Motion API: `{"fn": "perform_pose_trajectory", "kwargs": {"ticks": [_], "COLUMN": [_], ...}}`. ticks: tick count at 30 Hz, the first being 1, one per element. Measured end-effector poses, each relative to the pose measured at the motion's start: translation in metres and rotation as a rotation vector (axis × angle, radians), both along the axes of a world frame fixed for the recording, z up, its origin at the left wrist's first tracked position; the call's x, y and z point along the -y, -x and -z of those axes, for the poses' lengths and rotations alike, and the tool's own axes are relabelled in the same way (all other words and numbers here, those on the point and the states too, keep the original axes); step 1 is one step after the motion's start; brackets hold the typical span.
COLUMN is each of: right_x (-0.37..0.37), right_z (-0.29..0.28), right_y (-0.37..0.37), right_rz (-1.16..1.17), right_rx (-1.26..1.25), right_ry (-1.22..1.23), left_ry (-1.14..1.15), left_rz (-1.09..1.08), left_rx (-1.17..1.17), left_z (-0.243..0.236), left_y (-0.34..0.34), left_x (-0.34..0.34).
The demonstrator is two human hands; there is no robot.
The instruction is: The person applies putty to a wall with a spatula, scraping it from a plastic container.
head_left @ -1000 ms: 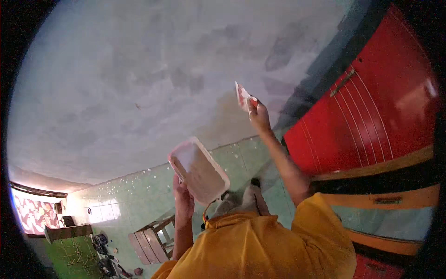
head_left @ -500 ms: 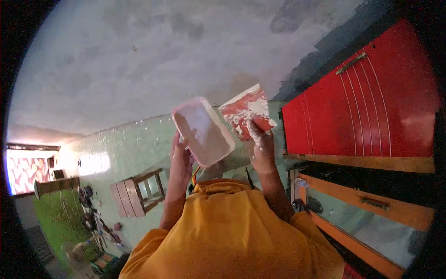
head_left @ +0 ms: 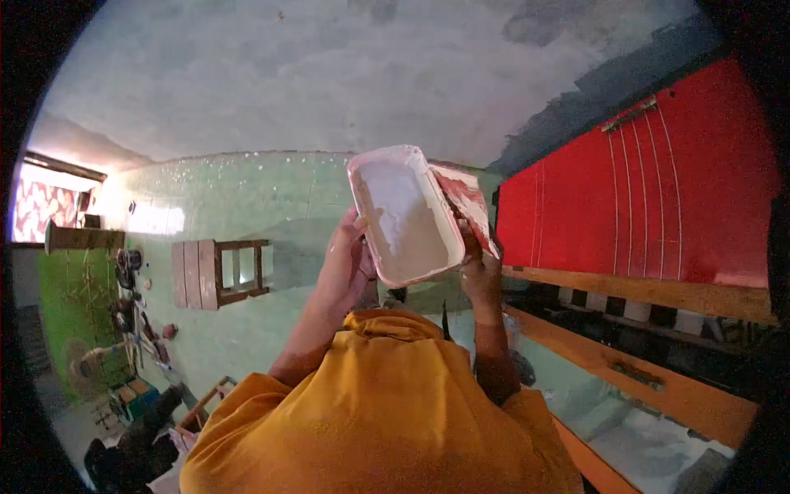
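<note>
My left hand [head_left: 350, 251] is closed on the left side of a shallow rectangular tub [head_left: 448, 218] with a pinkish rim. Tilted toward me, the tub shows a layer of white paste [head_left: 395, 206] inside. Close against its right edge, my right hand [head_left: 479, 267] grips a red flat putty spreader [head_left: 469, 202] smeared with white. Part of the spreader and some right fingers are hidden behind the tub. Whether the spreader touches the rim I cannot tell.
Ahead lies a grey plastered surface [head_left: 329, 82] with darker patches. A red cabinet [head_left: 584, 206] stands at the right, above an orange-fronted counter [head_left: 634, 362]. To the left, a wooden stool [head_left: 196, 276] rests on pale green tiles [head_left: 284, 198] with white specks. A fan [head_left: 82, 362] sits farther left.
The tub has shifted right and up in the picture, up against the spreader. The spreader has turned and now sits partly behind the tub's right edge. The view has tilted slightly.
</note>
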State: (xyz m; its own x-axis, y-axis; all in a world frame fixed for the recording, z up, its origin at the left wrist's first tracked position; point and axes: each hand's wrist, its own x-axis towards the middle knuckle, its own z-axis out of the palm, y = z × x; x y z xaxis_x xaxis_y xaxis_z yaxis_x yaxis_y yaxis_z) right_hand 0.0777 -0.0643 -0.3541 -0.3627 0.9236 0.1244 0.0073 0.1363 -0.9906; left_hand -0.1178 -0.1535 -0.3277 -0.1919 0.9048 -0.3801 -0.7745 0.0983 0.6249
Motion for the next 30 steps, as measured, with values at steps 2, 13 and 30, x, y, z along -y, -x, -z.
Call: {"fn": "perform_pose_trajectory", "kwargs": {"ticks": [2,13,30], "right_x": [0.005,-0.016,-0.045], "right_z": [0.012,0.044,-0.082], "right_y": [-0.004,-0.009,-0.050], "right_rz": [-0.024,-0.155,-0.021], "right_rx": [-0.090,0.291,0.417], "right_ry": [0.172,-0.315,-0.245], "left_ry": [0.021,0.057,-0.035], "left_rz": [0.004,0.051,0.172], "left_rx": [0.013,0.030,-0.719], "left_z": [0.002,-0.002,-0.047], "left_y": [-0.007,-0.009,0.034], "left_x": [0.007,0.029,0.021]}}
